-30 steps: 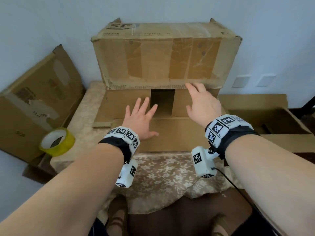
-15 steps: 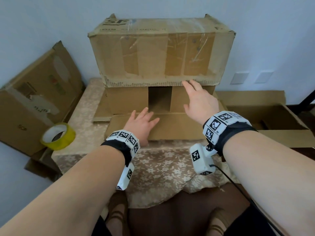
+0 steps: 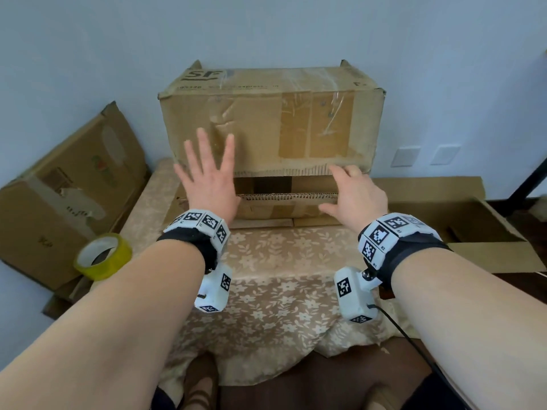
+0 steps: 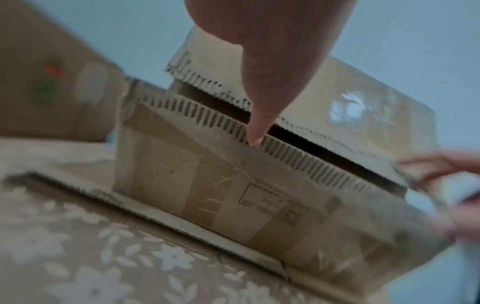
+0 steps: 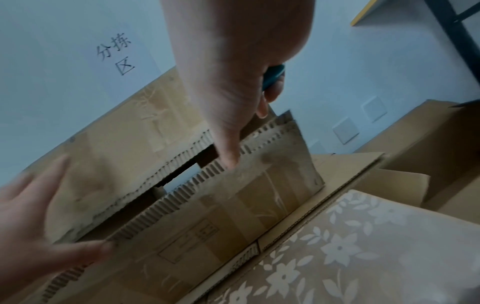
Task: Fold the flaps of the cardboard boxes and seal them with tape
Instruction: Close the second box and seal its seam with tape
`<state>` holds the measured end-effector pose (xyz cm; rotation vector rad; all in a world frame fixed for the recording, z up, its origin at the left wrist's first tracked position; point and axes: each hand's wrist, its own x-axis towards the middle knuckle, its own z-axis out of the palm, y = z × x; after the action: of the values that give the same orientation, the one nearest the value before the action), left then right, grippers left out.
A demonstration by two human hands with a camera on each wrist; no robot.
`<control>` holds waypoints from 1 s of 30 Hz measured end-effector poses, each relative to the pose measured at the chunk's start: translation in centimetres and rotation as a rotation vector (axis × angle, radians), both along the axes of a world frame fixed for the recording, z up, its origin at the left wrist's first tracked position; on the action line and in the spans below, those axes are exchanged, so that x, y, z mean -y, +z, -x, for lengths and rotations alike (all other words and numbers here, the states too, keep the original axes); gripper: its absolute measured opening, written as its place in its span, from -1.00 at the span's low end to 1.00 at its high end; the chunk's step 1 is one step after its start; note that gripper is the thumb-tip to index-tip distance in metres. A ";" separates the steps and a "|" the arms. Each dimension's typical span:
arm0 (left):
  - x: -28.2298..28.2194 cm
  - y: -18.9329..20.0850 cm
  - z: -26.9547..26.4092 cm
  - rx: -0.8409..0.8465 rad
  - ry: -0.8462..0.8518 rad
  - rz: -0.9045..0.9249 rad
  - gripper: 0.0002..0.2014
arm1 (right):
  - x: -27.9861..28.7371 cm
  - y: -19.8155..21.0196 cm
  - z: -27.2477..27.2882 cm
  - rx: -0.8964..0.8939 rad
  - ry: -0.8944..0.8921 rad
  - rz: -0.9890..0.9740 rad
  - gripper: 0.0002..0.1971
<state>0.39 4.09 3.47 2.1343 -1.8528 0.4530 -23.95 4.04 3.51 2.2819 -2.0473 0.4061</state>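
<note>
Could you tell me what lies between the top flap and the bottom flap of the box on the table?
Only a dark open gap into the box lies between the top flap and the bottom flap; it shows in the head view and both wrist views.
</note>
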 end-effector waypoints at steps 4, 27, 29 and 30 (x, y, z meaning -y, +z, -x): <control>0.6 0.0 -0.7 -0.406 0.193 -0.012 0.29 | 0.0 -0.3 1.2 0.134 -0.181 -0.014 -0.36; 4.2 -2.0 -5.0 -1.114 0.199 0.248 -0.41 | 6.0 -3.2 1.4 0.978 -0.367 -0.076 -0.67; 4.2 -1.8 -5.1 -1.166 0.193 0.280 -0.51 | 6.1 -3.2 1.3 0.995 -0.370 -0.082 -0.73; 4.2 -1.6 -5.2 -1.167 0.199 0.296 -0.54 | 6.2 -3.1 1.2 1.006 -0.378 -0.083 -0.74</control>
<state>5.55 -0.06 1.87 1.7297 -0.8467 -0.4115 -25.19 -2.11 0.36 1.7805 -2.8258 1.7150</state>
